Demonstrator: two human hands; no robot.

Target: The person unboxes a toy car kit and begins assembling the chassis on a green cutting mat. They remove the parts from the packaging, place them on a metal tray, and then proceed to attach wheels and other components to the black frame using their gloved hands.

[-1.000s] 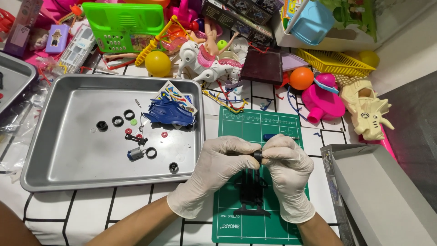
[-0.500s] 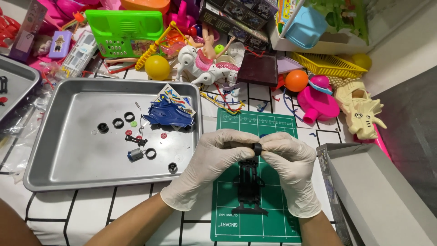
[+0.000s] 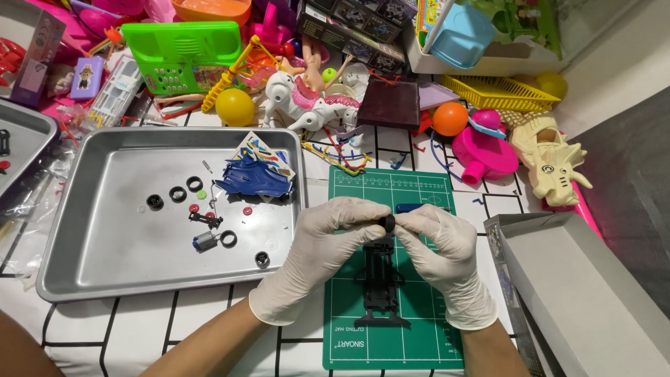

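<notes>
Both hands wear white gloves and meet over a green cutting mat [image 3: 419, 335]. My left hand [image 3: 321, 251] and my right hand [image 3: 443, 251] pinch a small black wheel [image 3: 386, 223] between their fingertips. A black toy-car chassis [image 3: 380, 283] lies on the mat just below the hands. A blue screwdriver handle [image 3: 412, 207] shows behind my right fingers. To the left, a metal tray [image 3: 84, 237] holds a blue car body [image 3: 255, 183], black tyres [image 3: 174, 195], a small motor [image 3: 204, 241] and red bits.
Toys crowd the far side: a green basket [image 3: 181, 52], yellow ball [image 3: 234, 106], white toy horse [image 3: 300, 98], orange ball [image 3: 449, 119], pink toy [image 3: 485, 153], cream dinosaur [image 3: 551, 164]. A grey box [image 3: 593, 293] stands at the right. A second tray [image 3: 21, 139] sits far left.
The hands have stayed together over the mat, with the fingers shifting slightly around the black wheel. The chassis rests in the same place; the view has dipped a little.
</notes>
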